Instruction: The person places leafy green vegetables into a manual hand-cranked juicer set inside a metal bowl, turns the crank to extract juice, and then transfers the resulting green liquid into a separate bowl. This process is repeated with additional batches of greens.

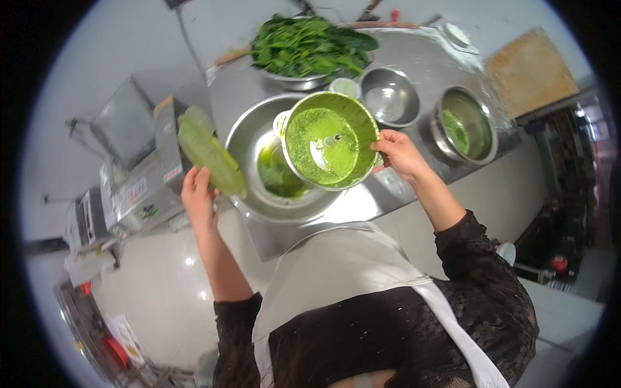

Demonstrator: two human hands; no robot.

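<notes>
My right hand (pixel 395 154) grips the right side of a round blender bowl (pixel 367 127) with a metal blade hub in its middle. Bright green, foamy puree (pixel 315 140) lies inside it. The bowl is held over the right part of a wide steel basin (pixel 237 138), which has dark green liquid (pixel 279 177) at its bottom. On the left, my left hand (pixel 199 196) holds a translucent, green-smeared lid (pixel 208 153) tilted on edge, beside the basin's left rim. The far side of the blender bowl has a pale handle or lug (pixel 280 124).
Behind the basin stands a steel bowl (pixel 301 83) heaped with leafy greens (pixel 310 46). A small pale-green container (pixel 345 88), a steel bowl (pixel 390 97) and another holding green matter (pixel 439 136) stand to the right. Metal equipment (pixel 155 189) is at left, a wooden board (pixel 531 72) at far right.
</notes>
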